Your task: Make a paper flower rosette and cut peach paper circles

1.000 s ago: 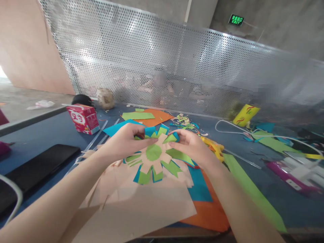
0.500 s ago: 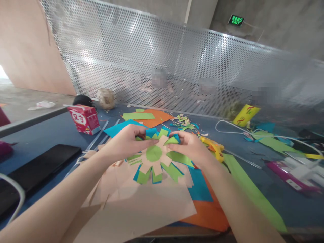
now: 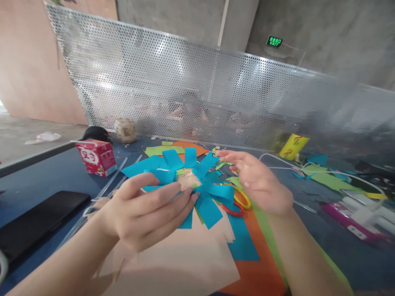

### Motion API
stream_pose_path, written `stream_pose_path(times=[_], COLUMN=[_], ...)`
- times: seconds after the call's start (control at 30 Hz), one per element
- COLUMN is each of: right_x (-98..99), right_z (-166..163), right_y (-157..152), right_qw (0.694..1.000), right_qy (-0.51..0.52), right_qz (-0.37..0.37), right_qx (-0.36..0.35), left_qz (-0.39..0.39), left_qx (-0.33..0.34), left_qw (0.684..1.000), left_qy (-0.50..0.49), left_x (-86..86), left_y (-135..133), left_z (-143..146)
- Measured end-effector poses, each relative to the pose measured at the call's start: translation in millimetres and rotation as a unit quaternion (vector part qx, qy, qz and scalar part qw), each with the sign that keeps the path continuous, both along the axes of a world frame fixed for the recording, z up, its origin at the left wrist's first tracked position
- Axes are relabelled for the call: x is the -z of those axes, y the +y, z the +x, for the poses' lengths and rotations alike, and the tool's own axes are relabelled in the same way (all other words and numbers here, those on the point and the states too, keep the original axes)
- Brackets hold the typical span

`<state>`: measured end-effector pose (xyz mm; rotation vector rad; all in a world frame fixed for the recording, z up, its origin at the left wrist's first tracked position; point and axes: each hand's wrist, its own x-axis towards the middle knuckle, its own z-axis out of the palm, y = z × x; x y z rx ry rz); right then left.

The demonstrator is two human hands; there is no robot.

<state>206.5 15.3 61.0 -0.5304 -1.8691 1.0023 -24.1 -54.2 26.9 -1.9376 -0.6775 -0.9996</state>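
Observation:
In the head view, a paper flower (image 3: 210, 209) shows its blue-petalled back, with a pale patch at its middle. My left hand (image 3: 148, 209) grips it from the left, fingertips across its centre and the thumb out of sight. To the right of the petals, my right hand (image 3: 259, 181) is off the flower, its fingers apart and nothing in them. Scissors with red and yellow handles (image 3: 236, 209) lie between the flower and that hand, their blades hidden. Pale paper sheets (image 3: 185, 259) lie under the flower, over blue and orange paper (image 3: 256, 275).
A red box (image 3: 96, 158) and a black phone (image 3: 43, 222) stand or lie at left. Paper scraps (image 3: 225, 165) are spread farther back, before a perforated metal screen (image 3: 154, 74). White cables, a yellow roll (image 3: 293, 146) and a purple power strip (image 3: 348, 222) occupy the right.
The flower has turned over from its green and pale face to its blue back. My right hand has let go and moved right; my left hand has shifted toward me. The scissors now show.

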Motion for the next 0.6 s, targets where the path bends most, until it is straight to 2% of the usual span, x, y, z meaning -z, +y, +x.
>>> stream_pose_path(times=[0.1, 0.17, 0.37, 0.5, 0.6], right_x=[7.8, 13.5, 20.0, 22.1, 23.4], right_z=[-3, -7, -12, -16, -19], right_y=[5, 5, 1, 2, 2], right_qw=[0.992, 0.983, 0.979, 0.977, 0.975], right_qy=[-0.072, -0.115, -0.153, -0.129, -0.092], right_qz=[-0.072, -0.106, -0.126, -0.163, -0.202], right_qx=[0.072, 0.095, 0.053, 0.038, 0.007], left_qz=[-0.004, -0.019, -0.041, -0.052, -0.031], left_qx=[0.006, 0.006, 0.032, 0.01, 0.057], left_qw=[1.0, 1.0, 0.999, 0.998, 0.994], left_qy=[0.008, -0.01, 0.003, -0.026, 0.091], left_x=[4.8, 6.3, 8.4, 7.4, -0.4], left_y=[-3, -2, -3, -1, 8], left_z=[6, 7, 8, 4, -8])
